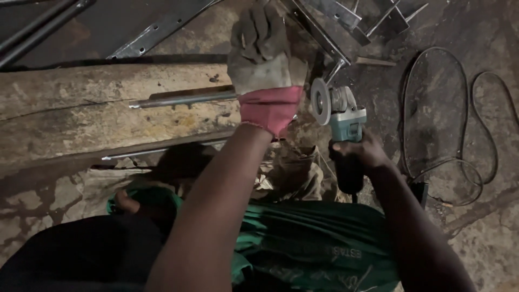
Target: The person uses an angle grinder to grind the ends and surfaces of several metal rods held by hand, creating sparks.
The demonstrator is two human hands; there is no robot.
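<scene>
Wooden plank (81, 116) lies at the left, with a steel rod (184, 99) resting along it. Further right, the gloved left hand (265, 81) clamps fingers tight around the rod's end, pinning it down. Beside it, the right hand (359, 154) wraps closed on an angle grinder (340, 116), disc close to the rod end. Grinding looks under way; a steady rod and careful disc contact seem needed.

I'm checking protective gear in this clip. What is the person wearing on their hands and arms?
The left hand wears a worn work glove with a grey, dirt-stained body and a red knitted cuff at the wrist. The right hand is bare, with no glove. Both forearms are uncovered; no sleeves reach them.
</scene>
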